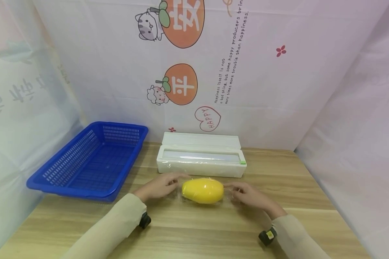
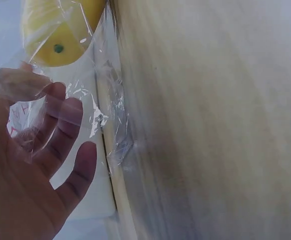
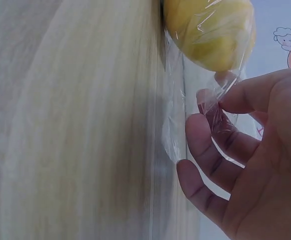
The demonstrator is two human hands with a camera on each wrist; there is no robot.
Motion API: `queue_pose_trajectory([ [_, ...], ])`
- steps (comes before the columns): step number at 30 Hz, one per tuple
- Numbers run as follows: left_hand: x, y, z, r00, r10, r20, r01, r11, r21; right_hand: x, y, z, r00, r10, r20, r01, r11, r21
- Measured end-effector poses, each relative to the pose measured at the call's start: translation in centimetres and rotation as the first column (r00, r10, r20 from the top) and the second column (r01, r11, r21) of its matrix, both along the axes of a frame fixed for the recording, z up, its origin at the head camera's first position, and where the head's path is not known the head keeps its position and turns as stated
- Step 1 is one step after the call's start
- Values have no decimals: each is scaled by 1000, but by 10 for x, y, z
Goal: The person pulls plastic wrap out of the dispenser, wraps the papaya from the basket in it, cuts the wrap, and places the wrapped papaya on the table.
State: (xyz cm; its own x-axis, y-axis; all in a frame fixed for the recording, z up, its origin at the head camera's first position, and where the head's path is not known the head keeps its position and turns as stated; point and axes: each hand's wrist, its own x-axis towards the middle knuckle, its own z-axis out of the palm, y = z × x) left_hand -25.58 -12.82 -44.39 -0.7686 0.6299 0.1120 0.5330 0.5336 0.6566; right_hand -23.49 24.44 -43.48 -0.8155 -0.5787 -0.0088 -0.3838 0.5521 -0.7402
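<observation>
A yellow, oblong fruit (image 1: 202, 190) lies on the table, wrapped in clear cling film (image 2: 108, 117) whose loose ends stick out on both sides. At its left end, my left hand (image 1: 163, 185) pinches the film between thumb and fingers; in the left wrist view, film drapes over those fingers. My right hand (image 1: 247, 194) pinches the film at the other end, its thumb and index finger meeting on a crumpled fold (image 3: 218, 105). A small green spot shows on the fruit's end in the left wrist view. Just behind the fruit stands a white cling film box (image 1: 201, 168), its lid raised and a roll inside.
A blue plastic basket (image 1: 124, 180) with slotted sides stands at the left rear of the wood-grain table (image 1: 194, 237). White printed cloth (image 1: 262, 90) hangs behind the table and along both sides.
</observation>
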Motion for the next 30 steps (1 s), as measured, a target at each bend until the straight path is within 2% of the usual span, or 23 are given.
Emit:
queue_pose_trajectory([
  [3, -3, 1, 0, 999, -33, -26, 33, 999, -5, -1, -1, 0, 1000, 3, 4, -3, 1000, -7],
  [7, -7, 0, -2, 996, -43, -77, 41, 999, -29, -1, -1, -1, 1000, -4, 31, 5, 1000, -26],
  [12, -6, -1, -2, 997, -33, -65, 30, 998, -57, 1, -1, -3, 998, -27, 56, 28, 999, -19],
  [17, -6, -1, -2, 998, -20, -52, 16, 998, -65, 3, -1, -2, 997, -72, -9, 72, 997, -12],
  [19, -6, -1, -2, 998, -17, -54, 14, 998, -63, 3, -1, 1, 992, -117, -35, 117, 993, -19],
  [24, -5, 1, 2, 999, -9, -36, 6, 997, -71, 5, -4, 5, 962, -227, -149, 215, 972, -93],
  [26, -4, 3, 4, 1000, -6, -29, 3, 997, -83, 5, -8, 6, 951, -225, -212, 208, 973, -102],
  [30, -4, 5, 7, 999, 17, -35, -21, 993, -120, 5, -20, 6, 947, -121, -296, 118, 993, -27],
])
